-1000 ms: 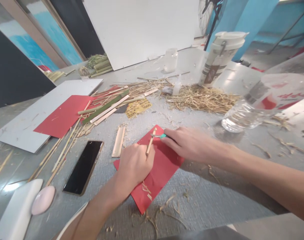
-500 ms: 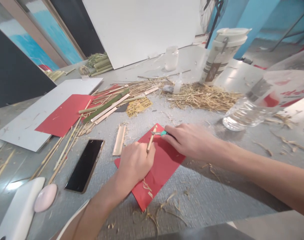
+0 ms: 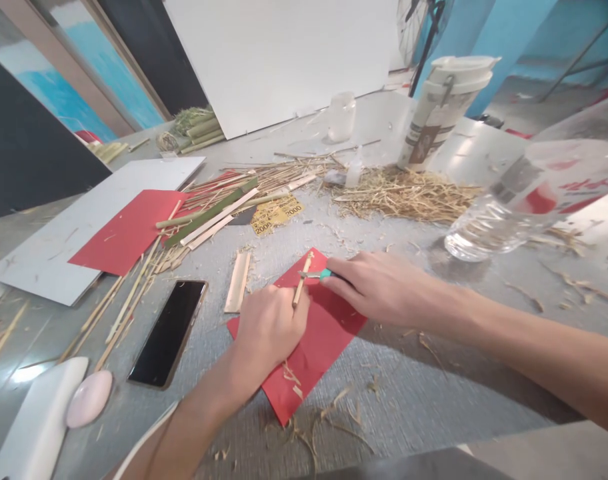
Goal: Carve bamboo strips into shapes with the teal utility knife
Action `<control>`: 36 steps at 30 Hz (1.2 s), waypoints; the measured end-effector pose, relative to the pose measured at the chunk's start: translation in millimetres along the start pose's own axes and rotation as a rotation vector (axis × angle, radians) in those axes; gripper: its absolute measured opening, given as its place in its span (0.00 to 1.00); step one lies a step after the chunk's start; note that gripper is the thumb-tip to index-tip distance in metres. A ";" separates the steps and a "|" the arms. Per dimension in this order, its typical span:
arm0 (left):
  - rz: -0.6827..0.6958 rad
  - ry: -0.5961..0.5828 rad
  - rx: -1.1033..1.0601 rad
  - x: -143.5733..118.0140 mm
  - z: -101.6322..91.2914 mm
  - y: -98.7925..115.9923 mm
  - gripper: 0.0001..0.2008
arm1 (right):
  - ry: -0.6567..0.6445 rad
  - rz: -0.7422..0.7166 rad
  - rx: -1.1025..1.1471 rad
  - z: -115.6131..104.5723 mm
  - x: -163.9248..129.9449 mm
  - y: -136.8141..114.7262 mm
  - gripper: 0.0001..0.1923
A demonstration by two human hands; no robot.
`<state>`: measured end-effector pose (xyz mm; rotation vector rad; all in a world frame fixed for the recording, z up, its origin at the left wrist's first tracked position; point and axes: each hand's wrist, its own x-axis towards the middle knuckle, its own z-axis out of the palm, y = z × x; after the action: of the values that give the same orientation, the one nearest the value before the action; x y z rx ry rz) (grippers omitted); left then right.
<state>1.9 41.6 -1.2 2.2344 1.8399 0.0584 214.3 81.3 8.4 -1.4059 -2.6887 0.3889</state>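
Bamboo stick (image 3: 302, 284), thin and pale, stands tilted over the nearer red card (image 3: 318, 337), its lower end pinched in the closed left hand (image 3: 269, 328). The right hand (image 3: 379, 287) is closed on a small teal-handled knife (image 3: 320, 274), whose blade touches the stick near its middle. The stick looks light, stiff and easy to split along the grain, so it is probably best held low, close to the card, fingers clear of the blade. Just beside the card lies one flat bamboo strip (image 3: 238, 281), then one dark phone (image 3: 168, 331). A second red card (image 3: 129, 231) rests on a white board (image 3: 59, 257), next to a heap of split bamboo (image 3: 209, 213). Farther off sit one pile of shavings (image 3: 409, 193), one lidded cup (image 3: 444, 110), one small jar (image 3: 342, 117) and one clear bottle (image 3: 524, 200) lying on its side
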 end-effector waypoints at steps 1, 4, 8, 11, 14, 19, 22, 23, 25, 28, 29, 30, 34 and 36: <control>0.000 -0.004 0.002 0.0 0.1 -0.1 0.31 | 0.011 0.024 -0.021 0.9 1.6 2.5 0.27; 0.000 -0.008 0.009 -0.6 0.6 -0.8 0.30 | 0.037 0.086 -0.098 2.1 5.9 7.7 0.26; 0.001 -0.001 0.014 -1.4 0.8 -1.8 0.30 | 0.023 0.045 -0.090 1.1 4.3 3.1 0.27; 0.019 0.000 0.018 -1.5 1.0 -1.7 0.31 | 0.004 -0.007 -0.047 1.7 2.7 2.5 0.27; 0.012 0.002 0.020 -1.6 1.4 -1.3 0.31 | 0.017 0.067 -0.086 2.2 4.7 7.2 0.27; 0.002 -0.008 0.028 -2.0 0.6 -0.3 0.32 | -0.007 -0.006 -0.021 -0.5 3.9 3.4 0.27; -0.003 -0.005 0.037 -2.0 -0.1 0.4 0.32 | 0.014 0.029 -0.048 -0.9 2.6 1.5 0.27; -0.006 -0.003 0.036 -2.1 -0.2 0.7 0.31 | 0.023 0.057 -0.073 -0.5 2.6 1.8 0.27; -0.011 -0.003 0.030 -2.4 -0.1 1.0 0.31 | 0.031 0.068 -0.090 0.6 2.9 2.5 0.27; -0.009 -0.001 0.026 -3.0 0.4 1.1 0.32 | 0.007 -0.022 -0.049 1.9 3.0 2.9 0.28; -0.009 0.002 0.024 -3.0 0.6 1.1 0.32 | 0.003 -0.019 -0.050 2.0 3.0 3.2 0.27; -0.009 0.005 0.021 -3.1 0.8 1.0 0.32 | 0.012 0.007 -0.062 2.0 3.1 3.6 0.27; -0.012 -0.002 0.012 -2.7 1.1 0.7 0.31 | 0.024 0.036 -0.073 1.3 3.0 4.0 0.27; -0.009 -0.001 0.011 -2.5 1.1 0.5 0.32 | 0.003 -0.014 -0.030 1.2 3.2 3.6 0.27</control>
<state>2.0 38.9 -1.8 2.2326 1.8546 0.0454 215.1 85.7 6.1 -1.3937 -2.7121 0.3463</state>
